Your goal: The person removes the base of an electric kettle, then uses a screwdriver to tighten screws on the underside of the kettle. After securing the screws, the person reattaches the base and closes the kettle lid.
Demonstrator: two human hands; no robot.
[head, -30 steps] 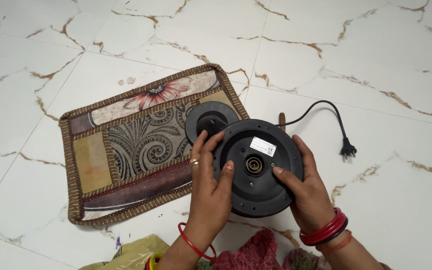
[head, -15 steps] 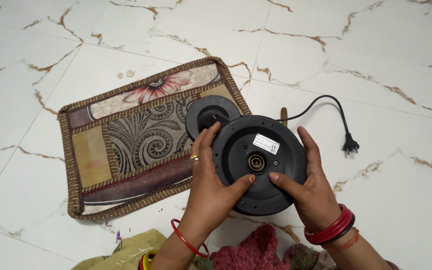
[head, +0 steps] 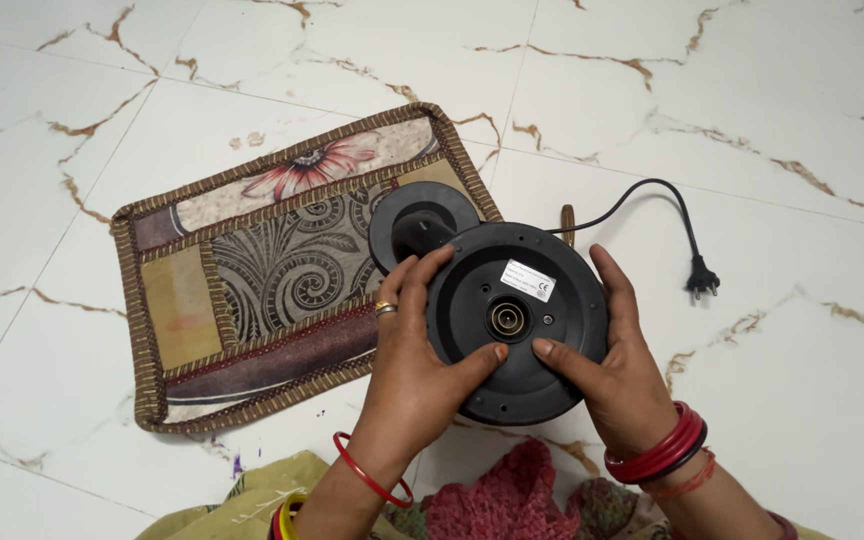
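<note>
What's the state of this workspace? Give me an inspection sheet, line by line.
Surface: white marble-look tiled floor with brown veins.
Job's things: black round appliance, underside up, centre socket showing; black round base partly behind it, on the mat.
Clutter: patchwork mat; small brown object behind the appliance.
Hands: left hand and right hand grip the appliance's sides, thumbs on its underside.
Cables: black cord, plug loose on the floor.
Surroundings: pink knitted cloth at the bottom edge.
</note>
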